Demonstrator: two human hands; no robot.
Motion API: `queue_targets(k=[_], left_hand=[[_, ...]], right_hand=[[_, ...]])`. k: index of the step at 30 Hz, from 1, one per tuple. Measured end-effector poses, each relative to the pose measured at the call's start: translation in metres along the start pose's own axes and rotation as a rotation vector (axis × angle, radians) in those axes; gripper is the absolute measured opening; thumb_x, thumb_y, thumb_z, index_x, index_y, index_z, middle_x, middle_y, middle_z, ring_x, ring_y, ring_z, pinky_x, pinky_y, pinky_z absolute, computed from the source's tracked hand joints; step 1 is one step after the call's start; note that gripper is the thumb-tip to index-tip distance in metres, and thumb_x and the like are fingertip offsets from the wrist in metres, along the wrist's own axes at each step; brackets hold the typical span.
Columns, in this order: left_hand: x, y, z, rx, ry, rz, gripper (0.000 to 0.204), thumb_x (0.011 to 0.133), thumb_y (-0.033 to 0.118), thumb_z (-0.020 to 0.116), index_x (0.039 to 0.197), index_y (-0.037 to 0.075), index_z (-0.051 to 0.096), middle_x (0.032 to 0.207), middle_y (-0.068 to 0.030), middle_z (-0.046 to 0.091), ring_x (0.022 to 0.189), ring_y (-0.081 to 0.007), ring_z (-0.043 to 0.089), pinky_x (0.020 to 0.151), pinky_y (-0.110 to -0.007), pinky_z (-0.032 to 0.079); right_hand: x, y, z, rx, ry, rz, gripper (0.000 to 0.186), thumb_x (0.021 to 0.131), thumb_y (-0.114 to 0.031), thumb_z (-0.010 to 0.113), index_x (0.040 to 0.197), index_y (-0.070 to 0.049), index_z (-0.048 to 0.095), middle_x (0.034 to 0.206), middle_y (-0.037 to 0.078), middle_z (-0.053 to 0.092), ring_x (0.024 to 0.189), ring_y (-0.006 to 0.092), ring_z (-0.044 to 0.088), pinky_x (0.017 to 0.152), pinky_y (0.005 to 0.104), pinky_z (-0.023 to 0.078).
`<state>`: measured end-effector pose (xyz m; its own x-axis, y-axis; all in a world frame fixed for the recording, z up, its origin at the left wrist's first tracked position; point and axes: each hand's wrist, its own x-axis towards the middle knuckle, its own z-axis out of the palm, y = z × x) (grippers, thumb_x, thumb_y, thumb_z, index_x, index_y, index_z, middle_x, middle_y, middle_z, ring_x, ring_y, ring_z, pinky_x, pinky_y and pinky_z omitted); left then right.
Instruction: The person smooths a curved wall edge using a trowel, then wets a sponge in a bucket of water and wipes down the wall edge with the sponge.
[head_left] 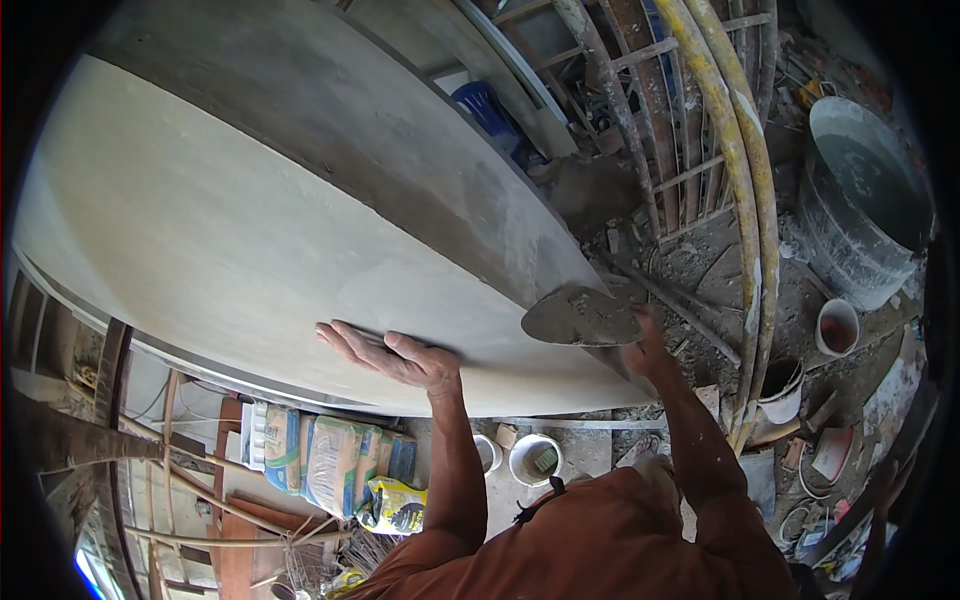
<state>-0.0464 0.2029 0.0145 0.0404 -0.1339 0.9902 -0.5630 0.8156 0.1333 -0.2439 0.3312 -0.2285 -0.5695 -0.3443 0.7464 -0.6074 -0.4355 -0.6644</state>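
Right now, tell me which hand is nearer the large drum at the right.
Right. The right hand, holding a grey tool, is left of the large drum; the left hand, at the pale surface, is farther left.

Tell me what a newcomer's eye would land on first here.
Probably the huge pale surface sweeping across the left and middle, with the left hand in front of it. Next, the grey rounded trowel in the right hand, right of centre. Then the yellow poles and big drum toward the upper right.

The dirty floor (590, 190) carries loose rubble (613, 240), a large grey tub (848, 245) and 2 buckets (786, 408) near it.
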Motion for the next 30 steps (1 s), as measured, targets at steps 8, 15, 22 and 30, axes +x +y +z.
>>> queue_targets(k=[8, 15, 22, 30], left_hand=[[0.000, 0.001, -0.004, 0.051, -0.015, -0.018, 0.067, 0.106, 0.041, 0.034, 0.156, -0.003, 0.029, 0.164, -0.0265, 0.020, 0.153, -0.0404, 0.018, 0.123, -0.056, 0.018], [0.001, 0.006, -0.003, 0.004, 0.002, -0.035, 0.066, 0.106, 0.039, 0.035, 0.156, -0.004, 0.031, 0.164, -0.0277, 0.018, 0.153, -0.0440, 0.016, 0.123, -0.058, 0.015], [0.000, 0.008, -0.006, -0.009, -0.002, -0.038, 0.065, 0.106, 0.037, 0.035, 0.156, -0.005, 0.030, 0.165, -0.0274, 0.018, 0.154, -0.0450, 0.014, 0.123, -0.058, 0.015], [-0.005, 0.000, -0.001, 0.002, 0.008, 0.002, 0.064, 0.105, 0.032, 0.035, 0.155, -0.006, 0.029, 0.164, -0.0282, 0.019, 0.154, -0.0429, 0.015, 0.123, -0.056, 0.015]], right_hand=[[0.080, -0.050, 0.002, 0.155, -0.177, 0.027, 0.029, 0.088, -0.015, 0.055, 0.108, -0.001, 0.070, 0.104, 0.021, 0.071, 0.094, 0.0419, 0.066, 0.086, 0.0446, 0.049], [0.062, -0.036, 0.001, -0.028, -0.028, -0.275, 0.026, 0.091, -0.013, 0.052, 0.106, -0.001, 0.070, 0.098, 0.021, 0.071, 0.080, 0.0371, 0.065, 0.079, 0.0425, 0.050], [0.128, -0.078, 0.002, 0.034, -0.049, -0.334, 0.021, 0.093, -0.014, 0.052, 0.097, -0.001, 0.068, 0.089, 0.017, 0.070, 0.071, 0.0326, 0.063, 0.074, 0.0424, 0.049], [0.116, -0.042, 0.011, 0.155, -0.157, -0.209, 0.020, 0.091, -0.012, 0.054, 0.097, -0.002, 0.070, 0.093, 0.017, 0.072, 0.080, 0.0363, 0.068, 0.079, 0.0400, 0.049]])
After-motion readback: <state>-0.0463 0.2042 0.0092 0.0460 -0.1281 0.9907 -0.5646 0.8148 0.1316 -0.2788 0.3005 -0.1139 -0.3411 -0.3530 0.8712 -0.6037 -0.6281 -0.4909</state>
